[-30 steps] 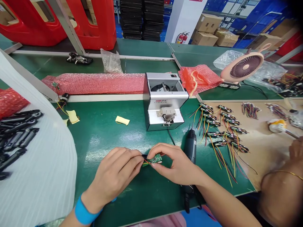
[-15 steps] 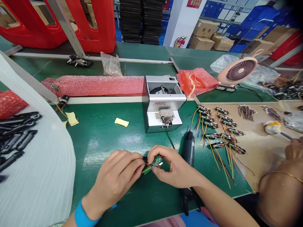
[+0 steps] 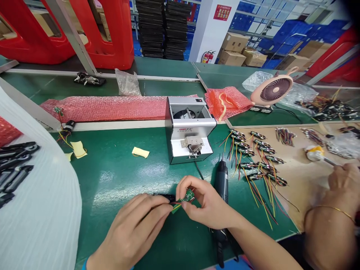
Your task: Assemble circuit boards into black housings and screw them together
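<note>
Between the thumb and fingers of my right hand (image 3: 208,204) is a small green circuit board (image 3: 190,195), partly covered by the fingertips. My left hand (image 3: 135,225) is closed just left of it, pinching thin red and yellow wires (image 3: 176,206) that run toward the board. A black part (image 3: 166,196) shows behind the left fingertips; whether that hand also grips it I cannot tell. Close to my right forearm lies a black electric screwdriver (image 3: 222,180), its bit pointing away from me.
A silver screw-feeder machine (image 3: 191,131) stands ahead. Rows of wired circuit boards (image 3: 257,165) lie to the right, near another person's arm (image 3: 329,221). A yellow paper piece (image 3: 140,152) lies left of the machine. White foam sheeting (image 3: 47,210) with black parts is at left.
My left hand has shifted slightly down and left, and more of the black part shows behind its fingers. The right hand keeps the board. The whole view has tilted a little.
</note>
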Action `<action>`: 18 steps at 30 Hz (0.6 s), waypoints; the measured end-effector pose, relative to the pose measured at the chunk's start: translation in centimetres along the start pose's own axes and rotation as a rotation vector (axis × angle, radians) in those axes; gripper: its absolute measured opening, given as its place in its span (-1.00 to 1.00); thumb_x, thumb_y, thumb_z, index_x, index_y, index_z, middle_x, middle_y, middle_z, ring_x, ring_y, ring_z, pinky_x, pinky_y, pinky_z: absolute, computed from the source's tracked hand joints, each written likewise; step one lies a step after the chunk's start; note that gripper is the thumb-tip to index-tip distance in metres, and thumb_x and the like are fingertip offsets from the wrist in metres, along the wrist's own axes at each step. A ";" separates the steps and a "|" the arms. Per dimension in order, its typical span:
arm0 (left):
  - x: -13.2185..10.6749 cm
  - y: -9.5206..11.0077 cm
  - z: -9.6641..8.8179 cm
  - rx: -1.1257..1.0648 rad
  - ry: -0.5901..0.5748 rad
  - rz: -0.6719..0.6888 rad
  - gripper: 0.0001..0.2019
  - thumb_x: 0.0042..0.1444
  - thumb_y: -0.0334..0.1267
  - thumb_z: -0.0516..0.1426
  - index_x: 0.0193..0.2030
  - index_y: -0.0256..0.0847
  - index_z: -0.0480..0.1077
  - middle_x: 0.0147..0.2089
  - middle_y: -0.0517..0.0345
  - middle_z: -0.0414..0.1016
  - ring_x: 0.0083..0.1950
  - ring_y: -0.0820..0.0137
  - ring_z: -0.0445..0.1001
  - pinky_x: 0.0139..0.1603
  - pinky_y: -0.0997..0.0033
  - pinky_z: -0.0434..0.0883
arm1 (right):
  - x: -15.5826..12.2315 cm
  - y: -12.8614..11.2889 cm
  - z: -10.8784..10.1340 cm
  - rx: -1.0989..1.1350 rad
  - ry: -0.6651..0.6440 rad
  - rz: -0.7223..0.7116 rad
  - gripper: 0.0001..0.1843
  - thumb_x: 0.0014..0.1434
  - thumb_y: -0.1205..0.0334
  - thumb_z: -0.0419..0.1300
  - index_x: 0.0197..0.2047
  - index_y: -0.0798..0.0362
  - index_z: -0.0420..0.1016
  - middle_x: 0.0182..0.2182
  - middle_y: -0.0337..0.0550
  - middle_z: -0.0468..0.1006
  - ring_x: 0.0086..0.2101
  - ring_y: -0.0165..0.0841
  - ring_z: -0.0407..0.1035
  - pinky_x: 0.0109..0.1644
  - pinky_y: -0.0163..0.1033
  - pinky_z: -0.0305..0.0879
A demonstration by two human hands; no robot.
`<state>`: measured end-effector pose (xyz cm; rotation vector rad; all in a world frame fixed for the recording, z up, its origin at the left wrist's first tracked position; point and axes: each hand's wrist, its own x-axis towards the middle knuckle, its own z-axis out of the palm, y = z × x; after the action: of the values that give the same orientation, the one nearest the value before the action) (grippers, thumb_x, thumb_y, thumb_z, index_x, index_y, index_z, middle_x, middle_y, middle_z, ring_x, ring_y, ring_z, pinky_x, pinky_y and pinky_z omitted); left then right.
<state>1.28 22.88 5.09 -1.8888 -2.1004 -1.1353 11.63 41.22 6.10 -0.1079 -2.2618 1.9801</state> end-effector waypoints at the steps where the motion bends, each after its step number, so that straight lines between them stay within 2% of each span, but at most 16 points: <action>1: 0.0 0.0 0.0 -0.002 0.002 0.009 -0.72 0.13 -0.58 0.12 -0.04 -0.28 0.40 -0.12 0.04 0.45 -0.18 0.38 0.39 -0.15 0.32 0.35 | 0.0 -0.1 0.0 0.015 0.010 -0.001 -0.77 -0.04 0.54 0.06 -0.35 0.03 0.26 -0.40 -0.23 0.37 -0.37 -0.41 0.29 -0.31 -0.29 0.21; 5: 0.3 0.3 0.0 -0.004 0.035 0.003 -0.68 0.13 -0.59 0.11 0.01 -0.28 0.38 -0.14 0.05 0.47 -0.16 0.38 0.41 -0.11 0.34 0.38 | 0.1 -0.4 -0.2 0.070 0.034 -0.016 -0.78 -0.03 0.54 0.06 -0.35 0.04 0.28 -0.39 -0.22 0.37 -0.36 -0.41 0.28 -0.30 -0.29 0.21; 8: 0.8 0.8 0.0 -0.023 0.102 -0.070 -0.71 0.15 -0.56 0.10 0.00 -0.27 0.39 -0.09 0.03 0.46 -0.07 0.35 0.41 -0.02 0.34 0.38 | 0.0 -0.4 -0.3 0.075 0.019 -0.022 -0.76 -0.04 0.55 0.06 -0.34 0.04 0.29 -0.38 -0.21 0.37 -0.34 -0.41 0.29 -0.28 -0.29 0.21; 10: 1.1 1.0 0.0 -0.058 0.106 -0.126 -0.74 0.17 -0.51 0.09 -0.03 -0.24 0.39 -0.10 0.08 0.48 -0.07 0.38 0.43 0.00 0.40 0.38 | -0.1 -0.3 -0.2 0.075 0.002 -0.024 -0.75 -0.04 0.56 0.07 -0.33 0.04 0.29 -0.37 -0.22 0.37 -0.34 -0.41 0.29 -0.28 -0.28 0.22; 14: 1.4 1.2 0.2 -0.206 0.067 -0.315 -0.86 0.19 -0.39 0.10 -0.15 -0.12 0.41 -0.25 0.26 0.52 -0.24 0.51 0.49 -0.21 0.63 0.43 | -0.2 -0.3 -0.2 0.056 -0.009 -0.034 -0.74 -0.06 0.56 0.06 -0.33 0.03 0.29 -0.38 -0.22 0.37 -0.34 -0.40 0.29 -0.28 -0.27 0.23; 18: 1.3 1.3 0.3 -0.397 0.011 -0.550 -0.92 0.17 -0.28 0.12 -0.24 -0.04 0.44 -0.33 0.31 0.53 -0.36 0.52 0.50 -0.36 0.67 0.45 | -0.1 -0.3 -0.2 0.025 -0.009 -0.052 -0.76 -0.05 0.55 0.07 -0.33 0.04 0.30 -0.38 -0.22 0.38 -0.35 -0.40 0.30 -0.26 -0.26 0.23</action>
<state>2.23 24.10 6.10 -1.4359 -2.6341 -1.7759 11.81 41.33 6.43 -0.0375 -2.2207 1.9858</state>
